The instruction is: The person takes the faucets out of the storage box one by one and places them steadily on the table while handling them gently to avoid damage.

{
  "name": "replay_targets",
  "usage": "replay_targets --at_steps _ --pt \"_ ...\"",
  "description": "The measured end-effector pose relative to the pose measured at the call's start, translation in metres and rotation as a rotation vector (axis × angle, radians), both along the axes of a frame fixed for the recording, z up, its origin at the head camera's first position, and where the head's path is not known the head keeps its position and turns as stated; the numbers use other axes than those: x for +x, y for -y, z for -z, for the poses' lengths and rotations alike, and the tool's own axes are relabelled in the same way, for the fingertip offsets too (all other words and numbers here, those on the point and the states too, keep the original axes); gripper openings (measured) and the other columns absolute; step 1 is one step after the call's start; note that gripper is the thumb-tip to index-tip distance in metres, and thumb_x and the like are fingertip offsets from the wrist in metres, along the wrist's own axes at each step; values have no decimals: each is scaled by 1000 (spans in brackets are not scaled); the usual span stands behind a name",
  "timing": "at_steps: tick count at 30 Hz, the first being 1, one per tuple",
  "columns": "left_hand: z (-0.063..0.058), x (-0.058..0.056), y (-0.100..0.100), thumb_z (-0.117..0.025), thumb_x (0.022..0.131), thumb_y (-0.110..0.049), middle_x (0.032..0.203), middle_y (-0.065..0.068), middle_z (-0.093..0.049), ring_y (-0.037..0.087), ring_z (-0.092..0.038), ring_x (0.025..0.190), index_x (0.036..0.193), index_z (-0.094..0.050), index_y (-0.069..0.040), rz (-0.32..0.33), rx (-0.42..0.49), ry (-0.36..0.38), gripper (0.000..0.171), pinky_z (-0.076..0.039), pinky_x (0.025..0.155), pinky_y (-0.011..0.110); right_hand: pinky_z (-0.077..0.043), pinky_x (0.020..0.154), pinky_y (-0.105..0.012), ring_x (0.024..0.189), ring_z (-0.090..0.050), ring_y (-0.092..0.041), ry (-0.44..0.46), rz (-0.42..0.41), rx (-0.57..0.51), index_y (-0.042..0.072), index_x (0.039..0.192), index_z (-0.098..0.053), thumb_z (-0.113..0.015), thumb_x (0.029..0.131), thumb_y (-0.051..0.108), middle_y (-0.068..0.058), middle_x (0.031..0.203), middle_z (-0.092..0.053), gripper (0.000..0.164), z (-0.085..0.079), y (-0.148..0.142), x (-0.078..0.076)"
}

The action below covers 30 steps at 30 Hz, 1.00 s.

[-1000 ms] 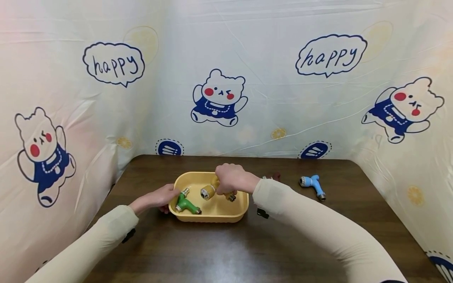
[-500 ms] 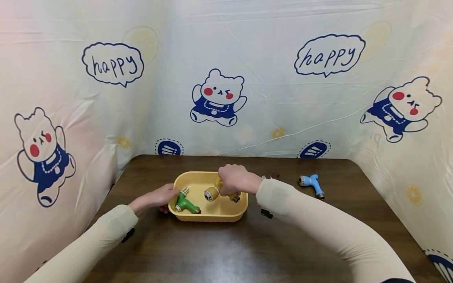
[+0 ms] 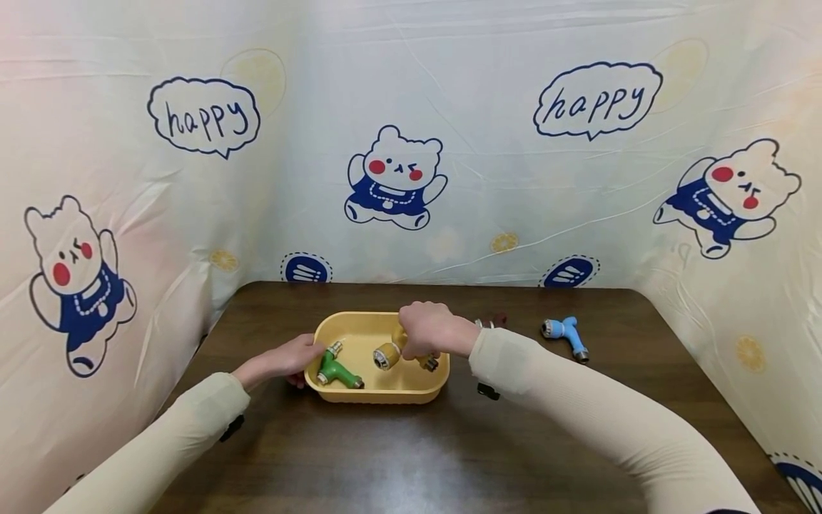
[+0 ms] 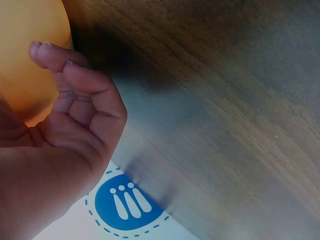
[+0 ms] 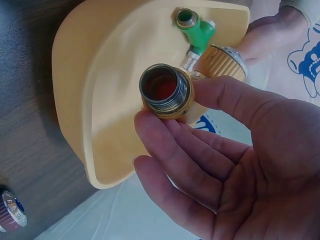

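A yellow Y-shaped pipe valve with metal-threaded ends is held by my right hand over the right half of a pale yellow tub. The right wrist view shows thumb and fingers pinching the valve near its open threaded end, which faces the camera. At the tub's left end, my left hand grips the rim. In the left wrist view its fingers curl by the outer wall. Inside the tub, on the left, lies a green valve of similar shape.
On the brown table, a blue valve lies to the right of the tub. A dark red valve behind the right wrist is mostly hidden by the sleeve. Printed cloth walls the table at the back and sides.
My right hand has shifted slightly right with the yellow valve, still over the tub. The left hand and the green valve stay in place.
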<state>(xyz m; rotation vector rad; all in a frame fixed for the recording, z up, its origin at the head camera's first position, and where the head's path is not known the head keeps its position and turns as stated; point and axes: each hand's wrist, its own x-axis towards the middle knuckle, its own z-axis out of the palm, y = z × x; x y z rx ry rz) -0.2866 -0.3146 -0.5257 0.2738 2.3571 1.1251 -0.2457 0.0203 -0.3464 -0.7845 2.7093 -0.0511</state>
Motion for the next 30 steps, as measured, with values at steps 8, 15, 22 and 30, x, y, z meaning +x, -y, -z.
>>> replay_targets --at_steps 8,15,22,30 --pt "-13 7 -5 -38 110 -27 72 15 -70 27 -66 51 130 -47 7 4 7 -7 40 -55 44 40 -52 50 -29 47 -64 -14 8 7 6 12 89 -65 -79 91 24 -2 71 -66 19 -3 -6 1" --pt "-82 54 -47 -36 108 -16 66 7 -65 16 -56 47 122 -50 11 -57 -67 -49 32 -48 44 29 -52 51 -30 50 -65 -16 13 14 -10 12 86 -66 -79 91 24 -2 69 -66 19 -3 -12 2" --pt "-68 44 -36 -36 107 -16 67 9 -66 17 -59 47 121 -48 11 -7 -40 -48 33 -50 43 30 -52 51 -30 51 -64 -16 7 20 -12 12 86 -66 -80 90 24 -2 71 -65 19 -3 -17 2" --pt "6 -6 3 -40 109 -28 73 16 -71 29 -65 50 130 -48 4 -24 -9 13 39 -54 43 41 -49 53 -30 57 -60 -16 -9 37 -14 12 87 -66 -82 89 25 -2 70 -62 21 -5 -24 2"
